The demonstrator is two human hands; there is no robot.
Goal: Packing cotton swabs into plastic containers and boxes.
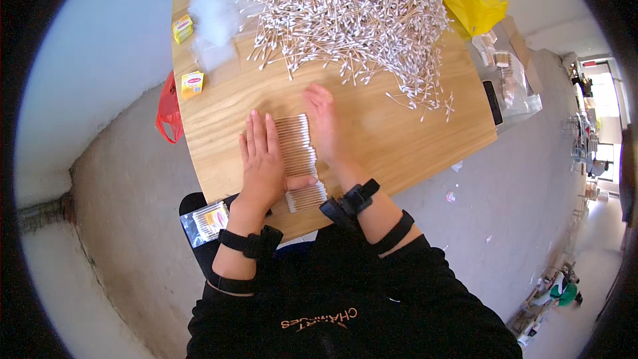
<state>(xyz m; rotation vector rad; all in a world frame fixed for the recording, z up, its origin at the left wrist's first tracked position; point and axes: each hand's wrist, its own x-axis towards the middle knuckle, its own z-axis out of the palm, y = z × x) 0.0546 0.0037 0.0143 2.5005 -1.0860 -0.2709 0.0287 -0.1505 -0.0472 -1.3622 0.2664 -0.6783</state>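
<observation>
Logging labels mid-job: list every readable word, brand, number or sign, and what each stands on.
Wording not copied; places only.
Black shirt: orange lettering across the front.
Small yellow packet, left: print too small.
Yellow-green stack above it: print too small.
Clear swab pack, lower left: print too small.

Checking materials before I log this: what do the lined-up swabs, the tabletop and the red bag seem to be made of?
Lined-up swabs: matte tan sticks, probably wood or bamboo; soft-looking white tips, likely cotton.
Tabletop: wood or wood-look laminate, smooth, with light-brown grain.
Red bag: probably thin plastic film, slightly shiny, judging by its creases.
</observation>
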